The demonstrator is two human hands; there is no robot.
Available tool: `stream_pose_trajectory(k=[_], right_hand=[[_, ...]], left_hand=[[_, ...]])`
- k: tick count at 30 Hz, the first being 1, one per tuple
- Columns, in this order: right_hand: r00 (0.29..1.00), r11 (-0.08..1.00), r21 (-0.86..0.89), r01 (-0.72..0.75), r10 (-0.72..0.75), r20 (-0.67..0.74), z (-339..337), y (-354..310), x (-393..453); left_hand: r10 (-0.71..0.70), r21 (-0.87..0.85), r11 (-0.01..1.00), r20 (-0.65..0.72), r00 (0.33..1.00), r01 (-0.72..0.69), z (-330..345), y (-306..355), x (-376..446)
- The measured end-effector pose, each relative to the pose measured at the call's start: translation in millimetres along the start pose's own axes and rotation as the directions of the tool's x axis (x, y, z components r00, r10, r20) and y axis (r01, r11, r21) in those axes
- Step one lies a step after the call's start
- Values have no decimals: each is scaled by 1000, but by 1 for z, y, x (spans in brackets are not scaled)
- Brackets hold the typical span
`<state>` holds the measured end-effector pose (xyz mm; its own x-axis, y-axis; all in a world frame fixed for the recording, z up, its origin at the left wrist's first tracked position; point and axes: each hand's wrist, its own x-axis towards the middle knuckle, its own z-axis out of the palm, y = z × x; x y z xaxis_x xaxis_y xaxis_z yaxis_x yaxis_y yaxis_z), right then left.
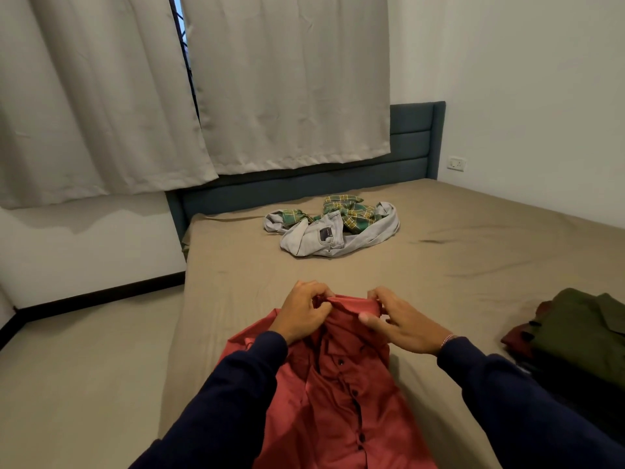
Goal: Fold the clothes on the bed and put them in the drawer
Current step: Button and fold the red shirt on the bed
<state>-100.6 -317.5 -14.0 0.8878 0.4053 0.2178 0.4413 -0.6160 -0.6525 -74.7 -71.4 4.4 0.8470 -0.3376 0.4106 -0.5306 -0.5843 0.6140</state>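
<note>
Both hands, the left hand (304,311) and the right hand (402,324), pinch the collar of a red button-up cloth shirt (338,401) lying on the tan bed (456,265). Grey jeans (318,238) lie farther away.

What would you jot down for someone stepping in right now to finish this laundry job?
Left hand and right hand: both pinch the collar of the red shirt, which lies buttoned, front up, on the bed.
Done: olive shirt sits folded on a stack at the bed's right edge.
Left: fold the red shirt, then the grey jeans and green plaid shirt tangled near the headboard. No drawer in view; nothing visibly put away.
</note>
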Motion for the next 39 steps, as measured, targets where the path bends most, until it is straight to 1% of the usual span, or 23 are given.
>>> stream_pose_trajectory(k=[2,5,8,10,12,15,18,19,20,22,23,24,25,27,29,30,31,32,33,35,36,37,39], right_hand=[[990,990,94,-106,97,99,4,15,-3],[953,978,-124,-167,193,232,22,42,-10],[979,977,-162,-136,157,127,39,60,-16],[995,984,-155,-89,95,26,45,68,-16],[998,983,-176,-55,52,-20,43,69,-14],[995,950,-311,31,-1,98,45,71,-10],[976,902,-412,132,-46,212,54,70,-6],[980,901,-420,108,-25,198,56,67,-5],[988,905,-418,78,-13,155,59,63,-5],[994,942,-335,-4,39,98,64,50,-5],[994,968,-243,-55,77,80,68,38,-3],[990,986,-137,-100,112,86,73,26,-1],[984,991,-29,-130,133,121,77,14,1],[947,982,105,-159,122,298,83,-13,3],[777,910,226,-348,146,612,74,-35,3],[674,876,223,-428,145,724,65,-41,4],[628,879,201,-433,135,767,55,-45,9],[656,917,160,-366,132,743,45,-47,17],[745,957,112,-266,130,654,36,-47,29],[942,995,-94,-14,45,332,16,-50,54],[973,973,-210,93,-45,226,10,-58,68],[969,940,-297,170,-105,223,8,-65,79],[881,856,-388,341,-148,450,17,-93,99]], left_hand=[[-45,-104,993,59,997,51,-3,3,-4],[-94,-283,941,305,948,185,-9,6,-12],[-185,-314,909,286,940,275,-7,-14,-16],[-247,-178,945,165,955,275,-4,-38,-17],[-253,34,967,222,942,252,0,-58,-23],[-330,351,918,410,851,187,17,-76,-35],[-484,490,821,322,814,295,32,-74,-40],[-557,434,809,346,756,397,34,-69,-40],[-647,368,763,432,628,532,34,-62,-41],[-693,226,560,655,301,797,41,-57,-42],[-675,162,429,711,196,889,42,-57,-44],[-660,90,336,733,166,937,44,-54,-46],[-652,0,296,730,203,955,46,-52,-46],[-621,-289,308,661,422,906,46,-49,-41],[-620,-495,391,481,620,776,40,-46,-32],[-620,-522,453,398,676,723,36,-44,-30],[-598,-541,490,362,715,683,31,-42,-28],[-570,-519,549,342,747,656,22,-36,-28],[-519,-472,635,326,790,612,15,-32,-30],[-341,-288,850,335,878,440,-1,-20,-33],[-235,-169,932,389,891,320,-10,-13,-33],[-135,-52,982,467,874,179,-14,-4,-32],[-22,94,995,609,793,-45,-23,12,-32]])
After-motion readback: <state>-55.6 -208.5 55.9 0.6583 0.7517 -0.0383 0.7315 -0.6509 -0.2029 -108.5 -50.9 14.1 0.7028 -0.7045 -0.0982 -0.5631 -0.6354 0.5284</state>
